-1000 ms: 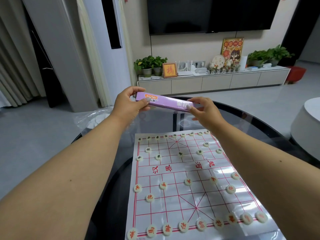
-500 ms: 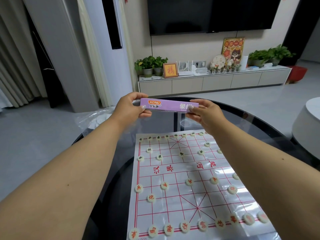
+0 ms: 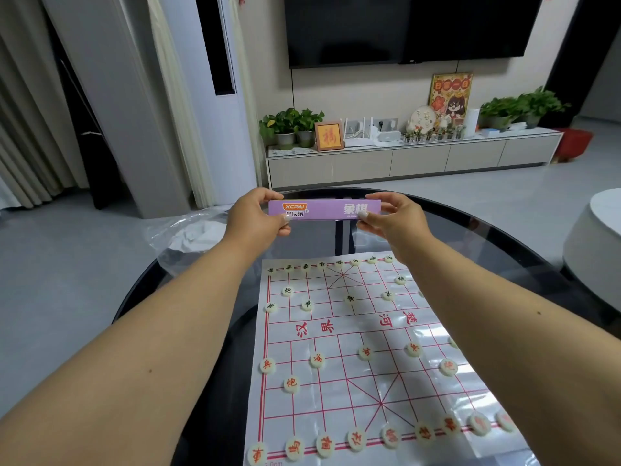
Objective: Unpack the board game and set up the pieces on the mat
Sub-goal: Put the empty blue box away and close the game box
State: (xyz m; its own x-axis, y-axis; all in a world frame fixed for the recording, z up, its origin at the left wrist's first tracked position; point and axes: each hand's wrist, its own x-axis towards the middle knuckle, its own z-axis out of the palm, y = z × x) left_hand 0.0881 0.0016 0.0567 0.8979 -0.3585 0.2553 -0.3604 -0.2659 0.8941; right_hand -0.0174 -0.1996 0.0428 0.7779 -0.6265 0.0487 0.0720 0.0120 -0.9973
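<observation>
**Board game box held level above the laid-out mat**

Board game pieces (image 3: 291, 384), pale round discs with red characters, sit nearest of all, lined along the close edge of the mat (image 3: 339, 334) and scattered a few rows up, below and between the two forearms. The mat is a glossy white sheet with a red grid, lying flat on a dark round glass table (image 3: 215, 348). Further along it, under the wrists, more discs (image 3: 287, 291) with dark characters stand in their rows, the last row just short of the hands.

Beyond the mat's far edge, the left hand (image 3: 257, 218) pinches the left end of a long purple box (image 3: 324, 210), thumb underneath and fingers curled over the top. The right hand (image 3: 393, 220) grips the right end the same way, thumb pressed to the front face. The box hangs level between them, clear of the table, its printed side turned toward the camera.

Left of the left hand, crumpled clear plastic wrap (image 3: 188, 235) lies at the table's rim. Past both hands, a low white cabinet (image 3: 413, 159) runs along the wall, carrying potted plants (image 3: 290, 126), a framed picture (image 3: 329, 136) and small ornaments. Above it hangs a dark television (image 3: 403, 26).
</observation>
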